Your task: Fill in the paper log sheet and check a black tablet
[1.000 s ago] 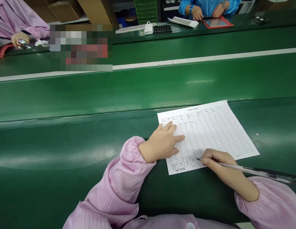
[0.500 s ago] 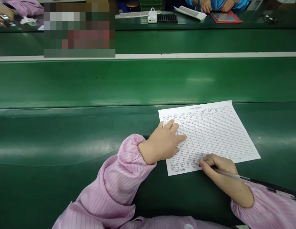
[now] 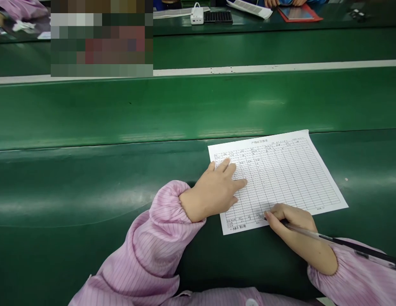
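Note:
A white printed form point(image 3: 280, 170) with a ruled grid lies slightly turned on the dark green table. Handwriting shows in its top rows and along its bottom left. My left hand point(image 3: 215, 189) rests flat on the form's left side, fingers spread. In my right hand point(image 3: 290, 223) a pen point(image 3: 308, 231) is gripped, its tip at the bottom rows of the sheet and its long barrel reaching back over my forearm. The right fingers partly cover the sheet's lower edge.
Beyond the table runs a green belt point(image 3: 185, 106) with a white strip point(image 3: 280, 67) behind it. On the far bench are a white plug-like device point(image 3: 197, 15), a black tray point(image 3: 217, 17), papers point(image 3: 250, 8) and a red folder point(image 3: 312, 15) under another person's hands. A blurred-out patch hides the upper left.
The view has shifted slightly, so the far bench sits higher in the picture. My left hand stays flat on the form, and the pen tip remains near the same bottom rows.

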Demonstrator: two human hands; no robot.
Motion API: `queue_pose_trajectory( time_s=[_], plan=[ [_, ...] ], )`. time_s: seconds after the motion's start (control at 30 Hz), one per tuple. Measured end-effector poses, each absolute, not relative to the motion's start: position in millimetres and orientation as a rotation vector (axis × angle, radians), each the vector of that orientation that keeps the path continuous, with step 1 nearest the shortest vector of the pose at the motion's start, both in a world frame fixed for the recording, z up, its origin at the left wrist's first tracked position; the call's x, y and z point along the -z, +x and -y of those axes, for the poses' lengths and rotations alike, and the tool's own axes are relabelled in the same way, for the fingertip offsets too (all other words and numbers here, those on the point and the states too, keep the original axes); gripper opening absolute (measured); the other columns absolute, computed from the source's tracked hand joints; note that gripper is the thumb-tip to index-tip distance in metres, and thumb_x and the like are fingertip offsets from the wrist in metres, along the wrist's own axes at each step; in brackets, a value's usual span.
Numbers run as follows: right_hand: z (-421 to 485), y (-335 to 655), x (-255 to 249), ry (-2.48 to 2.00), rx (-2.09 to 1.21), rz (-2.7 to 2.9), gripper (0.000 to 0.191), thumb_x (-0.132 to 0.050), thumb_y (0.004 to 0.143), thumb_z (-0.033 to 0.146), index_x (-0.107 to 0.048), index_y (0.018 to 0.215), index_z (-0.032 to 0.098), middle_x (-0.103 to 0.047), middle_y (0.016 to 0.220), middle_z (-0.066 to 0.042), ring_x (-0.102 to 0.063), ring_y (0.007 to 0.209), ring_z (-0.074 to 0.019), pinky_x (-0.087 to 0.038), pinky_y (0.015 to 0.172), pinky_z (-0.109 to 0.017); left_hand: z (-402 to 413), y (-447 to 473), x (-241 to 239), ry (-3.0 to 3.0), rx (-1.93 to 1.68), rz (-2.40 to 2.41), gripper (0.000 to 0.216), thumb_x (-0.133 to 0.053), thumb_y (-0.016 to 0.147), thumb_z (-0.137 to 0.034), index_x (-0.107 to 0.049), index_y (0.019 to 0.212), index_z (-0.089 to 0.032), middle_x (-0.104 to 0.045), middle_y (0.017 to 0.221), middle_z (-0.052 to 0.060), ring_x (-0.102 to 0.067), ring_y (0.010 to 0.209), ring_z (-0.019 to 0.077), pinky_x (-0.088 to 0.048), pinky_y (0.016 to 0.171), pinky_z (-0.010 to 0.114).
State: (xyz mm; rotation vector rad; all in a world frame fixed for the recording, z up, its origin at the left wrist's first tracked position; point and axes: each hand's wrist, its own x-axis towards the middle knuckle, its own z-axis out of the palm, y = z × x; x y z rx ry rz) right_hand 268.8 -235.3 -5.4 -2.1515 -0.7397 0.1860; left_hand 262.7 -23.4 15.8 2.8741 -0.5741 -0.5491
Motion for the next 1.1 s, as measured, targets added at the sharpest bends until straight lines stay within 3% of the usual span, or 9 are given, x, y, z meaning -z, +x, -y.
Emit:
queue_pose_trajectory(
  time_s=[0.4, 0.57, 0.77, 0.97, 1.1],
  plan=[
    [234.5, 269.5, 4.7, -2.142, -0.270, 0.737, 0.038, -0.049, 0.084, 0.029, -0.037, 0.048, 0.023, -0.045, 0.043, 0.002, -0.043, 0.037, -0.0117, -0.034, 0.038, -0.026, 23.6, 262.5, -14.8, 2.867, 0.525, 0.579, 0.047, -0.058, 0.084, -0.035, -0.049, 0.130, -0.025, -0.040, 0.137, 0.019, -0.026, 0.133, 0.0396, -0.033, 0.099, 0.057],
    [244.7, 276.2, 8.7, -2.141, -0.270, 0.416, 0.042, -0.057, 0.076, 0.047, -0.041, 0.045, 0.024, -0.051, 0.044, -0.001, -0.048, 0.041, -0.0155, -0.040, 0.040, -0.027, 22.8, 262.7, -14.3, 2.875, 0.528, 0.581, 0.047, -0.057, 0.085, -0.035, -0.048, 0.130, -0.026, -0.041, 0.136, 0.018, -0.026, 0.134, 0.0383, -0.033, 0.099, 0.057],
    [260.4, 307.8, 0.2, -2.029, -0.210, 0.132, 0.045, -0.066, 0.069, 0.046, -0.037, 0.044, 0.023, -0.045, 0.045, 0.001, -0.047, 0.046, -0.0148, -0.040, 0.045, -0.026, 23.1, 263.6, -22.2, 2.890, 0.624, 0.577, 0.047, -0.053, 0.087, -0.033, -0.045, 0.133, -0.028, -0.041, 0.137, 0.018, -0.024, 0.135, 0.0359, -0.033, 0.100, 0.055],
    [268.0, 331.5, 8.3, -1.892, -0.306, 0.081, 0.047, -0.069, 0.064, 0.057, -0.043, 0.045, 0.022, -0.046, 0.046, 0.000, -0.043, 0.045, -0.0137, -0.035, 0.043, -0.025, 27.4, 271.2, -35.2, 2.901, 0.652, 0.541, 0.040, -0.055, 0.084, -0.030, -0.055, 0.124, -0.029, -0.050, 0.126, 0.013, -0.041, 0.124, 0.0306, -0.037, 0.098, 0.048],
    [272.0, 332.4, 14.2, -1.832, -0.327, 0.097, 0.050, -0.070, 0.062, 0.062, -0.045, 0.046, 0.022, -0.045, 0.047, 0.000, -0.043, 0.046, -0.0138, -0.035, 0.043, -0.025, 32.2, 281.1, -40.2, 2.925, 0.649, 0.510, 0.035, -0.056, 0.082, -0.029, -0.060, 0.115, -0.021, -0.052, 0.122, 0.013, -0.045, 0.117, 0.0286, -0.040, 0.095, 0.043]
  ],
)
